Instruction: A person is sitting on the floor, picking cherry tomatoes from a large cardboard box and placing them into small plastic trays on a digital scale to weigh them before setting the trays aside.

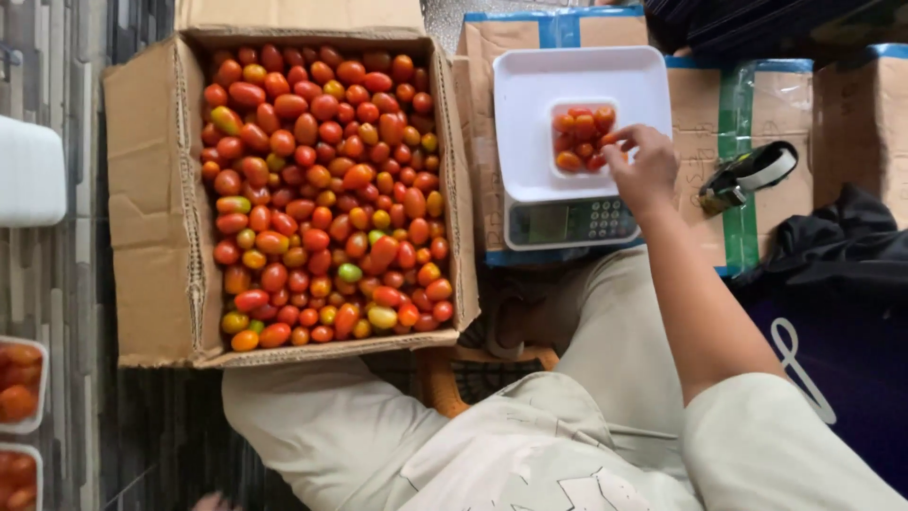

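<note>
While the right hand (645, 166) pinches a tomato (608, 139) over the small tray (584, 137) on the scale (575, 142), the left hand (213, 502) is nearly cut off at the near edge, grip unreadable.

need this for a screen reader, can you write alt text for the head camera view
Seen from above, a person's right hand reaches to a small clear tray of cherry tomatoes on a white digital scale. To its left, an open cardboard box brims with red, orange and green tomatoes. A tape dispenser lies on taped cartons to the right.
</note>
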